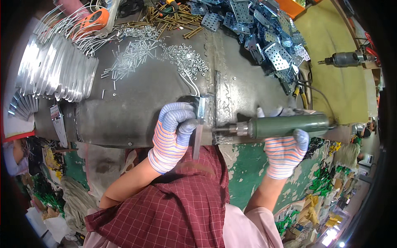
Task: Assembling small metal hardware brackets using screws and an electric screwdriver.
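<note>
One metal strip (198, 138) clamped in L hand (171, 138), grn pwr tool (285, 125) in R hand (286, 156)

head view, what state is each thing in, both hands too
left hand: closed on strip
right hand: closed round green driver
strip: held
green driver: held sideways, bit pointing left, tip blurred
grey driver: lying unheld
screws: loose, spread out
nuts: loose, scattered
perforated plates: heaped
brass rods: piled loosely
silver plates: lined up in a row
</note>
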### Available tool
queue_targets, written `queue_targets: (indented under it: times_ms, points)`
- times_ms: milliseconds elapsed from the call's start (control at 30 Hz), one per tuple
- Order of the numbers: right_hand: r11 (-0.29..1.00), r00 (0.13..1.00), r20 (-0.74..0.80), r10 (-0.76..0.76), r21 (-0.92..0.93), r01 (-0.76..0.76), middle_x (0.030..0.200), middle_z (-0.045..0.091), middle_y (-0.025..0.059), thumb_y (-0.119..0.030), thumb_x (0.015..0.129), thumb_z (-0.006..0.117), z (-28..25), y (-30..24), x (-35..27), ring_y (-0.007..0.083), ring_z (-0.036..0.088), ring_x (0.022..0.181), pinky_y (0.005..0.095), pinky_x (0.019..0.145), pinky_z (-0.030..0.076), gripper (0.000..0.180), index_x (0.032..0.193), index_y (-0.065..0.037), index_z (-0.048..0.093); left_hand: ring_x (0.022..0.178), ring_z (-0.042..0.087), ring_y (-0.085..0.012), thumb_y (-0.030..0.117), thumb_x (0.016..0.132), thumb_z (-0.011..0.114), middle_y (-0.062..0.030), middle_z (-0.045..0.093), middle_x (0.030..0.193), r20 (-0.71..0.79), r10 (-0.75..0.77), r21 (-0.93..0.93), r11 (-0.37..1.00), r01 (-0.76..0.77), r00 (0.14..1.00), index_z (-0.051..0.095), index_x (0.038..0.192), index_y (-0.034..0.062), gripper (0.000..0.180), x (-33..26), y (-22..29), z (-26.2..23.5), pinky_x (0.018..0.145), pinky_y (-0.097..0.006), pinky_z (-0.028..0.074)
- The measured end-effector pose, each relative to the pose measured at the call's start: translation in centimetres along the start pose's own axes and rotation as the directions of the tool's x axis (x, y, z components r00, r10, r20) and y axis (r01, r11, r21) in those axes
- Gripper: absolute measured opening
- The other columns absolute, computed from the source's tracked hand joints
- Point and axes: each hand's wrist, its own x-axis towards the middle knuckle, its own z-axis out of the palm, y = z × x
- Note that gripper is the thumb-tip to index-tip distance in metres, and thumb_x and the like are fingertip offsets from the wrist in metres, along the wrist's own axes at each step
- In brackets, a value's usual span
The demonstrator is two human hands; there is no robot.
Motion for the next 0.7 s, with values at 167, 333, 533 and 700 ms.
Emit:
queue_targets:
  times_ms: [167, 333, 533, 700]
  points:
    - [0.939, 0.992, -0.125, 0.019, 0.343, 0.025, 0.094, 0.059, 0.0010, -0.030, 0.082, 0.071, -2.8, 4.1, -0.7, 0.0204, 0.056, 0.097, 0.0531, 0.113, 0.023, 0.061, 0.132, -0.004, 0.048, 0.089, 0.061, -0.0307, 0.014, 0.086, 0.070, -0.0130, 0.061, 0.094, 0.052, 0.040, 0.003, 0.999, -0.040, 0.998, 0.058, 0.094, 0.0049, 0.016, -0.1, 0.1, -0.1, 0.077, -0.037, 0.049]
    - [0.903, 0.997, -0.074, -0.022, 0.426, 0.052, 0.090, 0.057, 0.0006, -0.029, 0.082, 0.071, -3.6, 5.1, 0.1, 0.0176, 0.054, 0.091, 0.0461, 0.114, 0.022, 0.055, 0.126, -0.003, 0.051, 0.090, 0.061, -0.0322, 0.012, 0.086, 0.068, -0.0135, 0.062, 0.096, 0.059, 0.042, 0.016, 0.999, -0.043, 0.997, 0.058, 0.095, 0.0046, 0.015, -0.3, 0.1, -0.1, 0.079, -0.038, 0.049]
    - [0.893, 0.995, -0.098, -0.021, 0.445, 0.063, 0.089, 0.058, 0.0012, -0.029, 0.080, 0.073, -3.8, 5.1, 0.3, 0.0184, 0.055, 0.092, 0.0465, 0.114, 0.023, 0.056, 0.125, -0.004, 0.051, 0.092, 0.061, -0.0331, 0.011, 0.086, 0.068, -0.0143, 0.062, 0.096, 0.071, 0.058, 0.053, 0.997, -0.062, 0.996, 0.058, 0.096, 0.0045, 0.016, -0.3, 0.2, -0.1, 0.080, -0.038, 0.049]
    - [0.901, 0.989, -0.151, -0.001, 0.428, 0.067, 0.089, 0.060, 0.0023, -0.024, 0.077, 0.073, -4.1, 5.1, 0.4, 0.0199, 0.057, 0.093, 0.0506, 0.116, 0.022, 0.052, 0.123, -0.006, 0.056, 0.093, 0.061, -0.0333, 0.010, 0.085, 0.069, -0.0150, 0.062, 0.098, 0.102, 0.162, 0.127, 0.976, -0.174, 0.982, 0.059, 0.098, 0.0051, 0.018, 0.1, 0.3, 0.0, 0.081, -0.039, 0.050]
